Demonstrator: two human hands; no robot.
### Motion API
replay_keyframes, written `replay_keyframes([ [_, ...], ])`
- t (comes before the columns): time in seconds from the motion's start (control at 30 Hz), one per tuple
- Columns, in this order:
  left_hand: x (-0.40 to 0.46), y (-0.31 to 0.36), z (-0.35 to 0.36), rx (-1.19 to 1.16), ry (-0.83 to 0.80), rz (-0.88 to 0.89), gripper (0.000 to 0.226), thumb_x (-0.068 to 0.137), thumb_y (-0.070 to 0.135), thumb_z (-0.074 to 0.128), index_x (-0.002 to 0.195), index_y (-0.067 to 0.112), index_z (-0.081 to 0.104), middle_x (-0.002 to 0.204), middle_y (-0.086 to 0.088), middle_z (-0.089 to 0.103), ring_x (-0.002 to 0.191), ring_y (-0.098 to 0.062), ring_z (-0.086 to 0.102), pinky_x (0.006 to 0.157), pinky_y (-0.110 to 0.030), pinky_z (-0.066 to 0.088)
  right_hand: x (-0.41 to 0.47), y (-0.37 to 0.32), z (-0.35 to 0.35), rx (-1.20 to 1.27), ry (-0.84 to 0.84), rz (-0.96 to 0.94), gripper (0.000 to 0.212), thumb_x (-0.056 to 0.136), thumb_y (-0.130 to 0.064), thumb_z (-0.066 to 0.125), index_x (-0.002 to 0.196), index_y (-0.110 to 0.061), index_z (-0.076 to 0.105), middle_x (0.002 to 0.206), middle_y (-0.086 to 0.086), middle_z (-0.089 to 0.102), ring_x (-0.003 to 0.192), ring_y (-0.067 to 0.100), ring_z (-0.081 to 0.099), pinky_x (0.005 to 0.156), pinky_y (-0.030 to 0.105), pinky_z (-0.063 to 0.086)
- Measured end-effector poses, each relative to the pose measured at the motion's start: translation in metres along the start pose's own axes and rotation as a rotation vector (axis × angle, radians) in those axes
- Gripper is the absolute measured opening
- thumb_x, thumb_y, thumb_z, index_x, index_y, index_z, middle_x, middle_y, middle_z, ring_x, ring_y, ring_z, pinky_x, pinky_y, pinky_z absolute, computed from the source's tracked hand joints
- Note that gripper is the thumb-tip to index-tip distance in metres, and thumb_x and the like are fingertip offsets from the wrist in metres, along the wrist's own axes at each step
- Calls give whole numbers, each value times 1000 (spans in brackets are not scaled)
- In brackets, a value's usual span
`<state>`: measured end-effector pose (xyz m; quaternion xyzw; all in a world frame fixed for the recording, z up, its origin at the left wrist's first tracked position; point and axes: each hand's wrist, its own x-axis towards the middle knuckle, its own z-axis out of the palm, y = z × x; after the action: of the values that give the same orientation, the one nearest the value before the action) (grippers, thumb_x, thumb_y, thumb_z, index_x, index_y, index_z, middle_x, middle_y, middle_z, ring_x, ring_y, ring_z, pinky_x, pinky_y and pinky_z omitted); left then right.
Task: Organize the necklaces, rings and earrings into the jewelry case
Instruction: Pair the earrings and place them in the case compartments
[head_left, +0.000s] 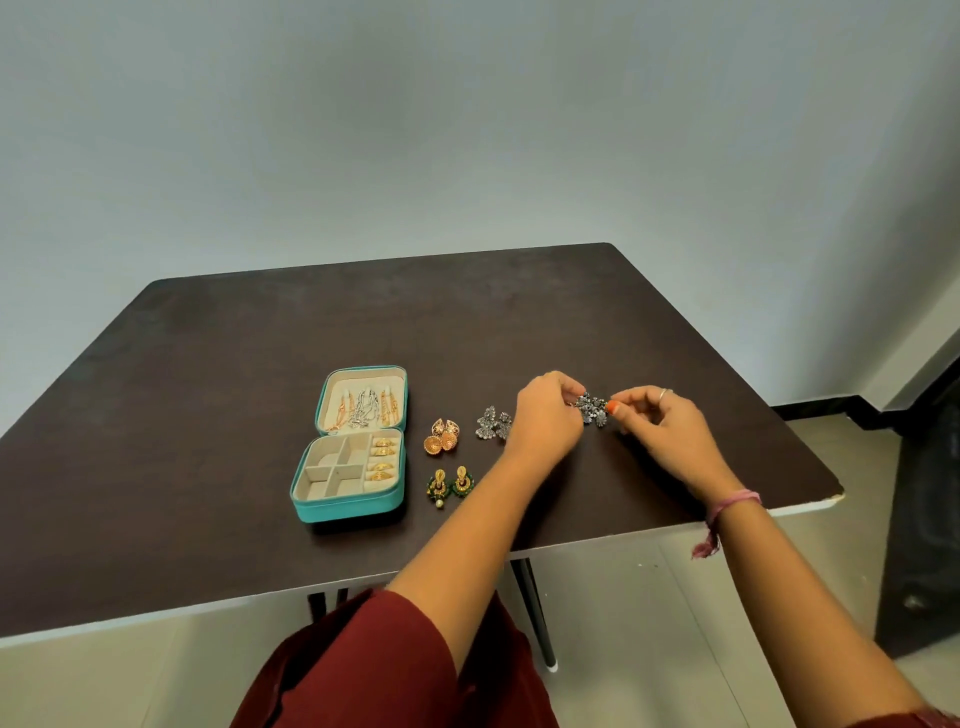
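Observation:
A teal jewelry case (347, 506) lies open on the dark table (208, 364). Necklaces (363, 408) hang inside its lid and gold rings (383, 460) fill the right slots of its base; the other compartments hold nothing. My left hand (545, 415) and my right hand (660, 421) both pinch a pair of dark silver earrings (592, 408) between them, just above the table. To the left lie silver earrings (493, 423), partly behind my left hand, rose-gold dome earrings (441, 439) and green-and-gold earrings (449, 483).
The table's front edge runs close to my lap, and its right corner (831, 493) is chipped. A dark object (924, 519) stands on the floor at the right. A plain wall rises behind the table.

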<state>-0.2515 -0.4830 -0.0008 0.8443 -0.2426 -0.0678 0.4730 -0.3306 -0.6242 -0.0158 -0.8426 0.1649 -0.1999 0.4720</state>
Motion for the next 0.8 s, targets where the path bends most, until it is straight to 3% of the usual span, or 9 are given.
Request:
replay_keyframes([
  [0.07, -10, -7, 9, -20, 14, 51, 25, 82, -5, 51, 101, 6, 63, 107, -7, 60, 87, -14, 59, 86, -16, 43, -6, 3, 4, -44, 63, -8, 8, 84, -23, 72, 87, -16, 69, 76, 1, 67, 61, 2, 54, 58, 8, 44],
  [0.13, -18, -15, 15, -53, 35, 109, 24, 83, -7, 50, 101, 5, 62, 108, -8, 58, 94, -17, 61, 93, -27, 46, -8, 4, 8, -84, 94, -9, 13, 80, -25, 75, 86, -15, 68, 77, 0, 64, 59, 2, 52, 58, 9, 44],
  [0.27, -23, -23, 22, -16, 53, 160, 33, 82, -6, 45, 101, 13, 64, 112, -3, 56, 108, -20, 55, 96, -32, 44, -6, 7, 14, -212, 99, -19, 19, 77, -30, 77, 87, -18, 67, 84, -3, 61, 66, 6, 56, 65, 13, 44],
  [0.4, -22, -22, 23, 92, 20, 195, 41, 83, -4, 44, 112, 15, 67, 121, -2, 57, 114, -21, 48, 95, -19, 34, -6, 6, 17, -293, 98, -28, 13, 80, -30, 73, 88, -21, 68, 87, -3, 58, 69, 8, 57, 70, 21, 47],
  [0.53, -24, -21, 24, 171, 25, 209, 39, 89, 2, 45, 122, 12, 63, 127, -2, 55, 116, -22, 44, 98, -27, 37, -7, 5, 17, -319, 93, -35, 4, 83, -26, 69, 86, -23, 67, 87, -3, 59, 68, 8, 57, 73, 27, 50],
  [0.8, -24, -21, 26, 233, 8, 206, 38, 93, 7, 43, 126, 9, 60, 129, 0, 56, 117, -22, 43, 101, -31, 39, -13, 3, 11, -157, 158, 0, 3, 86, -18, 66, 89, -20, 66, 80, -11, 62, 66, 2, 57, 60, 6, 41],
])
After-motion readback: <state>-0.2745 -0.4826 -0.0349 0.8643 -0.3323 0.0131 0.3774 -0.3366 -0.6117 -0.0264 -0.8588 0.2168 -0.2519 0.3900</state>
